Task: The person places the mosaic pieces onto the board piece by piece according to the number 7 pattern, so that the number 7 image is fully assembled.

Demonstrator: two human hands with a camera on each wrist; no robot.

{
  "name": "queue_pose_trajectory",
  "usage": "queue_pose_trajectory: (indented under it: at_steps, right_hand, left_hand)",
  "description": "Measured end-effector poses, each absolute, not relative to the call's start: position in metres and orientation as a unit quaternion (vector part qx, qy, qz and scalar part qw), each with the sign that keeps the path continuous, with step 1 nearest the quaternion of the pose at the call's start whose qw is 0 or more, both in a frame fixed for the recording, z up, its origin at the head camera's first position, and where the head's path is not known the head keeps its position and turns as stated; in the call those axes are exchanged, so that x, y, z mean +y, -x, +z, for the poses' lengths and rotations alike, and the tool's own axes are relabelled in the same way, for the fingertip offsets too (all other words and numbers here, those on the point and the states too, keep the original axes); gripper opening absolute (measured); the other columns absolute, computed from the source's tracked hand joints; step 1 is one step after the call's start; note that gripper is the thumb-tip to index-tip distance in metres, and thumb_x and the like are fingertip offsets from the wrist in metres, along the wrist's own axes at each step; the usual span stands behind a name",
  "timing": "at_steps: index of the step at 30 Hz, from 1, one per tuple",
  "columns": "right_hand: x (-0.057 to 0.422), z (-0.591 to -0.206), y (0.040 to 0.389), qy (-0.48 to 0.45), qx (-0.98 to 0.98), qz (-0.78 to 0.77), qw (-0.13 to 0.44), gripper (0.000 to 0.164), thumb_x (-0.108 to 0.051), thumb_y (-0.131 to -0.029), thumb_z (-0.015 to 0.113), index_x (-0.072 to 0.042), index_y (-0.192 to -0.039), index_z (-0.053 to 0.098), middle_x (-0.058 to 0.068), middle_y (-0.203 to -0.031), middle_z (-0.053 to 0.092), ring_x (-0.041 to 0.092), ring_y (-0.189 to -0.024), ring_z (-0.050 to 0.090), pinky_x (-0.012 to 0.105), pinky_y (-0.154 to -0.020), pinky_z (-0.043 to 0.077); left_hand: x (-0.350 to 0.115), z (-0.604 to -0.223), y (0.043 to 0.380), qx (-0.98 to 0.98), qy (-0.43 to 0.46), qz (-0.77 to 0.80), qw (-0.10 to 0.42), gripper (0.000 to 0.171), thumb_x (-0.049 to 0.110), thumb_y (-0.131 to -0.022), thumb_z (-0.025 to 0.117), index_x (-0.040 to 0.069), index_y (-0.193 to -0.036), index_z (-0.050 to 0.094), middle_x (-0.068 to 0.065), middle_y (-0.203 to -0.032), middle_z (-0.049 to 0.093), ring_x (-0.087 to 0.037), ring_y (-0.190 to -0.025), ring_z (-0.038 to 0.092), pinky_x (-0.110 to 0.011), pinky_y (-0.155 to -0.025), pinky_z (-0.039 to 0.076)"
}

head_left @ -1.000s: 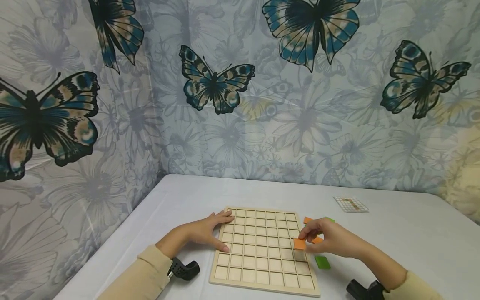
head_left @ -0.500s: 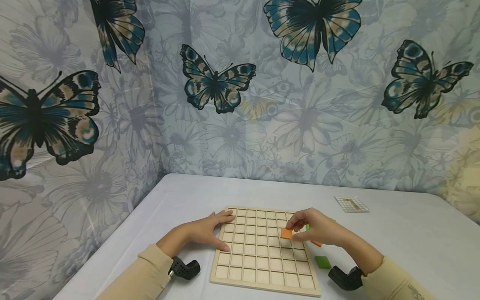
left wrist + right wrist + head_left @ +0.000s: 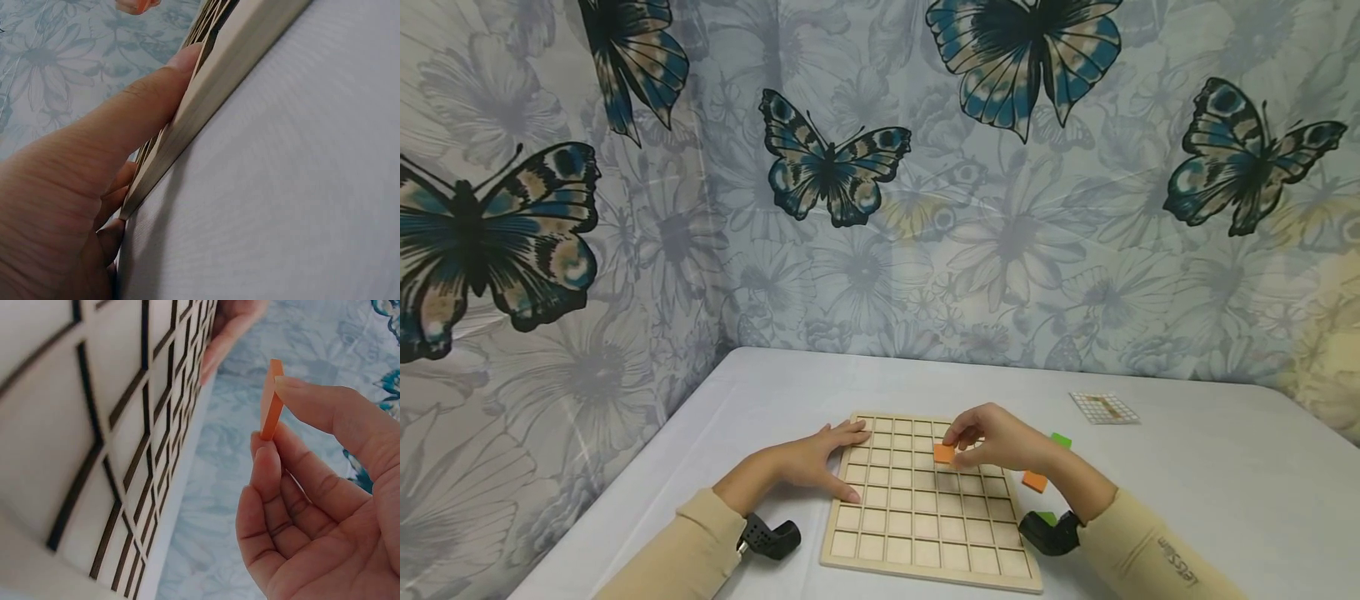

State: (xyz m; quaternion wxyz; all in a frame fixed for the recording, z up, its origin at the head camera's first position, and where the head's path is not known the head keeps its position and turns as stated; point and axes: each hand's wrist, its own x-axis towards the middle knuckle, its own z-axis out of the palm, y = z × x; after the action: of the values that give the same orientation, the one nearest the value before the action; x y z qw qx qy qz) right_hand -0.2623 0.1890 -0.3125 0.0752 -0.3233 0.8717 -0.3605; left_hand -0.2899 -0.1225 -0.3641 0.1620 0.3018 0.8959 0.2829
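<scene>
A wooden grid board (image 3: 925,529) with square recesses lies on the white table. My left hand (image 3: 808,461) rests on the board's left edge, fingers spread; the left wrist view has its thumb (image 3: 144,103) on the rim. My right hand (image 3: 1000,437) pinches an orange square tile (image 3: 943,453) between thumb and fingertips over the upper middle of the board. In the right wrist view that tile (image 3: 271,403) is held by its edges, apart from the grid surface.
To the board's right lie an orange tile (image 3: 1035,481), a green tile (image 3: 1061,440) and another green tile (image 3: 1046,518) partly hidden by the black wrist camera (image 3: 1051,533). A printed grid card (image 3: 1103,408) lies farther back. A butterfly-print curtain hangs behind the table.
My right hand has carried the orange tile leftward and farther back, from the board's right edge to over its upper middle. My left hand has stayed in place.
</scene>
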Motion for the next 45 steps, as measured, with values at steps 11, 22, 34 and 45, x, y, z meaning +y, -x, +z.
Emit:
queue_pose_trajectory:
  at_steps: [11, 22, 34, 45]
  right_hand:
    - [0.167, -0.316, 0.283, 0.294, 0.869, -0.389, 0.092, 0.021, -0.01, -0.077, 0.074, 0.001, -0.094, 0.068, 0.008, -0.091, 0.066, 0.014, -0.077, 0.058, 0.023, -0.068, 0.051]
    - [0.152, -0.329, 0.302, 0.279, 0.868, -0.399, 0.101, 0.021, -0.006, -0.077, 0.073, 0.003, -0.094, 0.068, 0.009, -0.086, 0.069, 0.011, -0.074, 0.061, 0.025, -0.067, 0.054]
    - [0.145, -0.329, 0.313, 0.252, 0.87, -0.407, 0.117, 0.021, -0.007, -0.077, 0.073, 0.002, -0.095, 0.069, 0.007, -0.085, 0.069, 0.011, -0.074, 0.061, 0.027, -0.069, 0.053]
    - [0.14, -0.333, 0.319, 0.243, 0.879, -0.392, 0.123, 0.021, -0.007, -0.077, 0.074, 0.002, -0.095, 0.069, 0.009, -0.087, 0.068, 0.011, -0.074, 0.06, 0.026, -0.068, 0.052]
  left_hand:
    - [-0.122, -0.364, 0.29, 0.894, -0.305, 0.285, 0.162, 0.091, 0.045, -0.07, 0.078, 0.026, -0.146, 0.032, 0.002, -0.158, 0.011, -0.042, -0.143, -0.003, -0.065, -0.111, 0.007]
    - [-0.123, -0.365, 0.291, 0.895, -0.303, 0.281, 0.165, 0.09, 0.047, -0.071, 0.078, 0.026, -0.146, 0.032, 0.002, -0.158, 0.011, -0.044, -0.142, -0.003, -0.066, -0.11, 0.008]
    - [-0.123, -0.365, 0.291, 0.893, -0.308, 0.283, 0.164, 0.091, 0.046, -0.071, 0.078, 0.024, -0.146, 0.032, 0.002, -0.158, 0.011, -0.044, -0.142, -0.003, -0.065, -0.111, 0.007]
    - [-0.123, -0.364, 0.291, 0.895, -0.301, 0.282, 0.168, 0.091, 0.047, -0.071, 0.077, 0.026, -0.146, 0.032, 0.004, -0.158, 0.011, -0.045, -0.142, -0.003, -0.067, -0.11, 0.008]
